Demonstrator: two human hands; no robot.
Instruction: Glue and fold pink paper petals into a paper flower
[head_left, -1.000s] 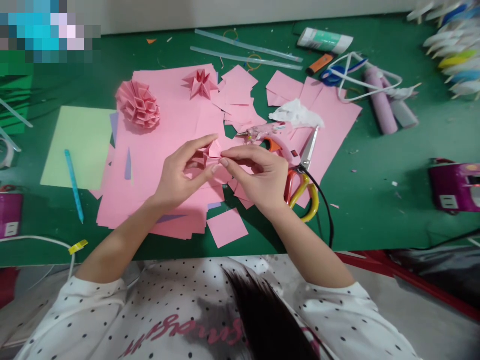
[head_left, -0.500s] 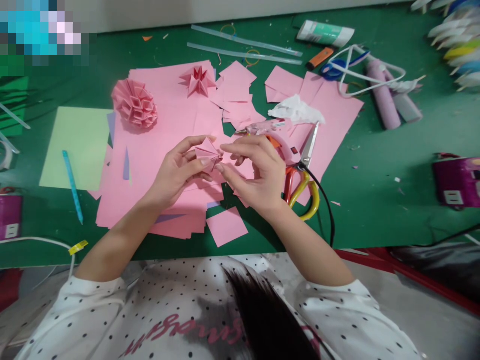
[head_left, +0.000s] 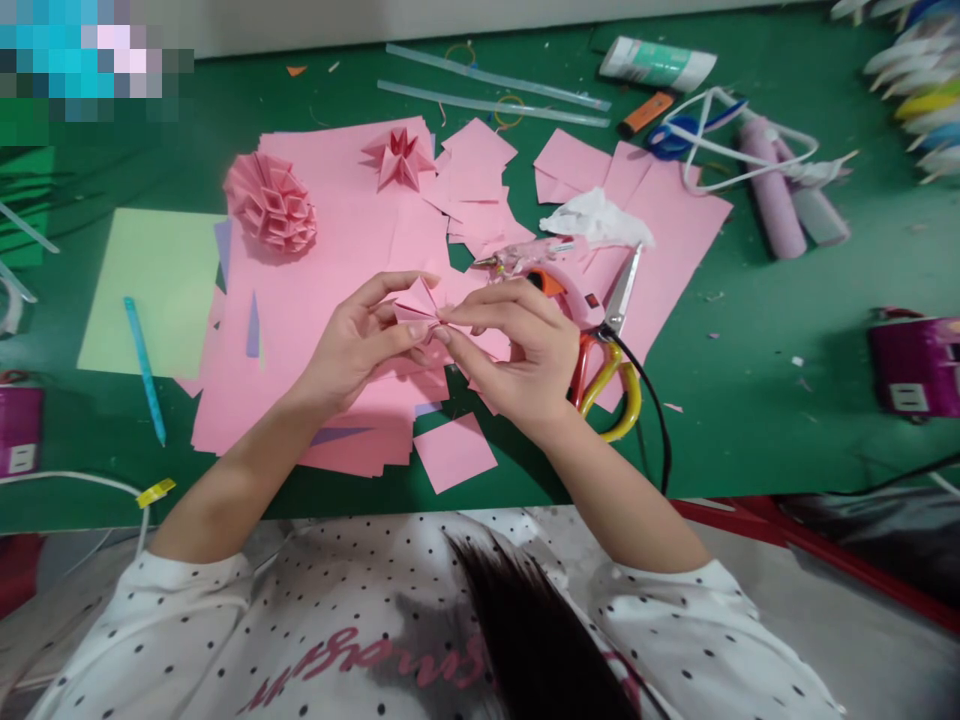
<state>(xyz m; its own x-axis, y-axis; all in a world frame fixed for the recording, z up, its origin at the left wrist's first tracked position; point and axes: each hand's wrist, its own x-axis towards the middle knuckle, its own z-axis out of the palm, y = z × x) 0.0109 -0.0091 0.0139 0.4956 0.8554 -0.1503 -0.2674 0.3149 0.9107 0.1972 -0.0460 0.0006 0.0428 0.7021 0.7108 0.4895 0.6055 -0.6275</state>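
Observation:
Over the pink sheets (head_left: 330,270), both hands meet at a small folded pink paper piece (head_left: 417,300). My left hand (head_left: 360,340) cups it from the left, thumb and fingers curled round its pleats. My right hand (head_left: 517,350) pinches its right end between thumb and forefinger. A finished pink paper ball (head_left: 271,203) lies at the upper left of the sheets. A pink paper star (head_left: 400,157) sits further back. Right behind my right hand lies a pink glue gun (head_left: 532,265).
Red-and-yellow-handled scissors (head_left: 609,360) and a black cord (head_left: 649,400) lie right of my right hand. A crumpled tissue (head_left: 596,218), glue sticks (head_left: 491,90), a glue tube (head_left: 656,64), a light green sheet (head_left: 154,290) and a blue pen (head_left: 144,368) lie on the green mat (head_left: 750,400).
The folded piece has been turned and pressed narrower between the fingers. My right hand shifted from a flat hold to a pinch at its right end.

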